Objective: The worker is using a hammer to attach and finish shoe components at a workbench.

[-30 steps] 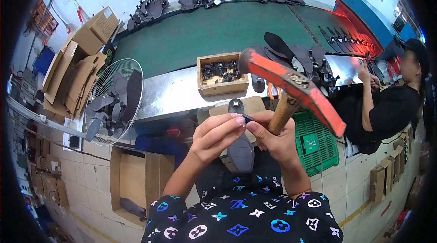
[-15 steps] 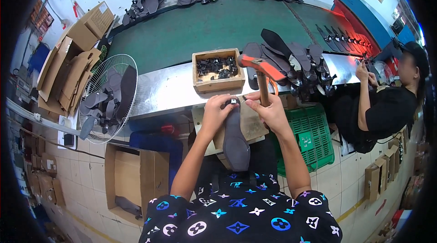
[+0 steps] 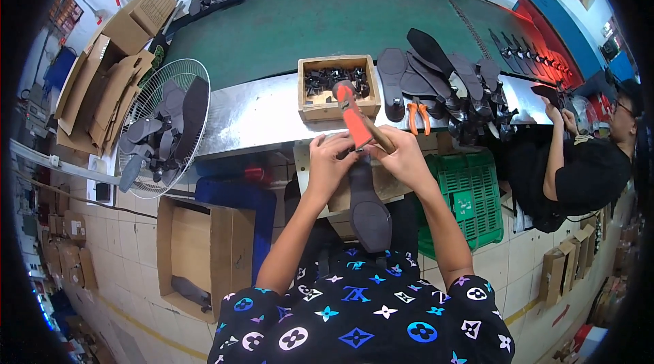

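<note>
My left hand [image 3: 330,165] is closed around the heel end of a dark grey shoe sole [image 3: 370,213], whose toe points toward me over my lap. A hammer with an orange head [image 3: 355,120] and wooden handle is held in my right hand [image 3: 402,159]. Its head hangs over the heel and partly covers the left fingertips. The right thumb and fingers meet the left ones at the heel; whether they pinch a small part there is hidden. Just beyond, a wooden box [image 3: 338,114] contains many small black pieces. Under the heel is a pale work block [image 3: 392,190].
Orange-handled pliers [image 3: 418,118] lie beside piled soles [image 3: 392,71] on the metal bench edge. Behind runs a green conveyor belt [image 3: 272,30]. A wire basket [image 3: 208,101] of soles stands left, a cardboard box [image 3: 231,262] below, a green crate [image 3: 470,224] right. A co-worker [image 3: 579,166] handles a sole.
My right hand has come in to the heel, and the hammer head has swung left and down over it. The view has shifted slightly. The co-worker has lifted a sole.
</note>
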